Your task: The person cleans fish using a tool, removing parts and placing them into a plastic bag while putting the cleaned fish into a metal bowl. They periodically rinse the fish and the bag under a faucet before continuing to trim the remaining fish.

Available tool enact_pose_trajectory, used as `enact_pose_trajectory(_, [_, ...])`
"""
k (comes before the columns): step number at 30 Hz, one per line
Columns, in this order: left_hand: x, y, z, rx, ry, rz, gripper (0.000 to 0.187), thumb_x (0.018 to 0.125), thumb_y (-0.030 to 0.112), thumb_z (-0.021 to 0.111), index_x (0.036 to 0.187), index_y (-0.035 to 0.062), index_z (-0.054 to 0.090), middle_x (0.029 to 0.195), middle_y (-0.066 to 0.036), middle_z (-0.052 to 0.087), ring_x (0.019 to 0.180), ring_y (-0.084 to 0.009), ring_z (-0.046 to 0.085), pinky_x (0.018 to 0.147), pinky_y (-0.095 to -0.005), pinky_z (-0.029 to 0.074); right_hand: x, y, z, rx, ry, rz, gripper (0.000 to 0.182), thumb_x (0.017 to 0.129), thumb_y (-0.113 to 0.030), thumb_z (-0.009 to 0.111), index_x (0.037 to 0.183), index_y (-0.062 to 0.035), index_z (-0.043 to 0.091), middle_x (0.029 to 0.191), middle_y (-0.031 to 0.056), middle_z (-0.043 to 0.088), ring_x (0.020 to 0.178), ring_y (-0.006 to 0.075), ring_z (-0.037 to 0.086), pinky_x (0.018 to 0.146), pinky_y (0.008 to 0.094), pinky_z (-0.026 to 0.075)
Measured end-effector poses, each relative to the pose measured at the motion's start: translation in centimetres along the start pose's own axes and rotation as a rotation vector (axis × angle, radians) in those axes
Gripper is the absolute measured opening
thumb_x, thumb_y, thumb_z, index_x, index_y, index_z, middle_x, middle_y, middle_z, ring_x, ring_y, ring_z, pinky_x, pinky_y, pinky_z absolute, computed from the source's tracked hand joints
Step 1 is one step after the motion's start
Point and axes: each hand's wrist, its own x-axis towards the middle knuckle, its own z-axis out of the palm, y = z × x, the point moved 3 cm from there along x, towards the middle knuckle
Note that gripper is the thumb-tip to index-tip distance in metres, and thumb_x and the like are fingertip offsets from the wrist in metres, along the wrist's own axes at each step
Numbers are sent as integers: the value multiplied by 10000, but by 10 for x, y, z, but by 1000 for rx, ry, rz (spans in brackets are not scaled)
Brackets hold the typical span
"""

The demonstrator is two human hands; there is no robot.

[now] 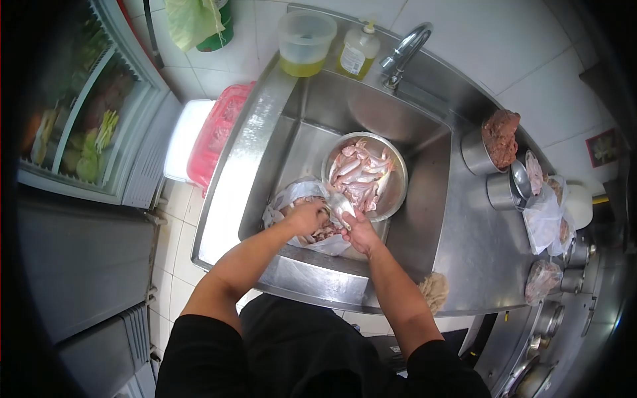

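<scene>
Inside the steel sink (415,229), a round metal bowl (400,179) holds several small pinkish fish (361,174). A white plastic bag (335,247) with reddish-brown scraps lies open to its lower left. My right hand (360,232) is closed around a pale fish (342,207) at the bowl's lower left edge. My left hand (308,217) is over the bag, its fingers curled beside that fish; whatever is between them is too small to make out.
A faucet (401,56), a soap bottle (358,52) and a plastic tub (306,43) line the back. Metal pots (479,151) with meat and plastic bags (544,215) stand right. A brown cloth (434,292) lies on the front edge; a glass-door fridge (86,106) stands left.
</scene>
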Motion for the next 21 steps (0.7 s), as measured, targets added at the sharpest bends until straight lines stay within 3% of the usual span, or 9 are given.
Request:
enact_pose_trajectory(1, [-6,14,-3,-33,-126,44,381,892,322,566,1181,74,581,1097,-210,641,1043,-385,602,900,-439,468,1,2,0,19,0,9,336,969,-208,552,1288,-144,469,923,5,556,587,95,474,468,225,383])
enact_pose_trajectory(4, [6,-7,-10,-177,19,-166,389,895,338,554,1185,79,576,1103,-211,639,1053,-379,602,910,-442,463,-2,0,1,24,7,-2,318,972,-206,546,1277,-155,471,918,0,554,587,95,469,478,228,388])
enact_pose_trajectory(5, [12,-15,-9,-151,-37,-348,378,906,341,534,1179,83,583,1106,-215,639,1054,-368,607,915,-439,462,-3,-1,2,42,5,-5,313,973,-207,545,1272,-149,472,915,2,552,590,95,471,480,225,388])
enact_pose_trajectory(9, [-8,22,-8,21,-200,-32,367,913,317,531,1177,66,576,1128,-221,633,1071,-366,600,907,-429,470,-2,-3,4,8,-28,-5,308,973,-205,545,1261,-129,465,906,11,546,604,98,480,491,218,389])
enact_pose_trajectory(12, [1,2,-12,-158,-66,-256,364,902,296,544,1191,74,568,1130,-225,627,1079,-378,592,916,-442,463,1,1,2,8,-32,-26,272,971,-178,546,1219,-89,478,899,17,545,614,96,488,491,218,388])
enact_pose_trajectory(13, [3,0,-6,1,-94,-165,369,892,279,557,1197,71,555,1119,-220,627,1069,-377,597,913,-442,463,1,3,3,22,-40,-33,257,970,-170,545,1204,-82,485,898,17,545,613,95,487,488,219,387])
enact_pose_trajectory(16, [-12,18,0,48,-219,26,372,884,266,571,1193,62,545,1107,-217,627,1056,-375,600,910,-445,463,-2,3,5,-5,-31,-40,198,963,-127,545,1145,-60,503,885,21,552,612,91,492,479,226,380])
enact_pose_trajectory(20, [0,-3,-9,-52,-76,-139,336,867,241,612,1161,87,556,1097,-217,622,1040,-389,598,882,-462,465,-10,-6,9,-24,-31,-68,192,947,-81,538,1135,-58,506,852,21,559,609,89,501,474,225,384])
enact_pose_trajectory(21, [-5,5,-10,13,-58,-75,333,861,238,621,1156,96,559,1099,-212,616,1041,-389,595,877,-462,467,-10,-7,12,-35,-31,-73,195,942,-70,535,1134,-57,508,841,21,561,607,88,503,473,224,385])
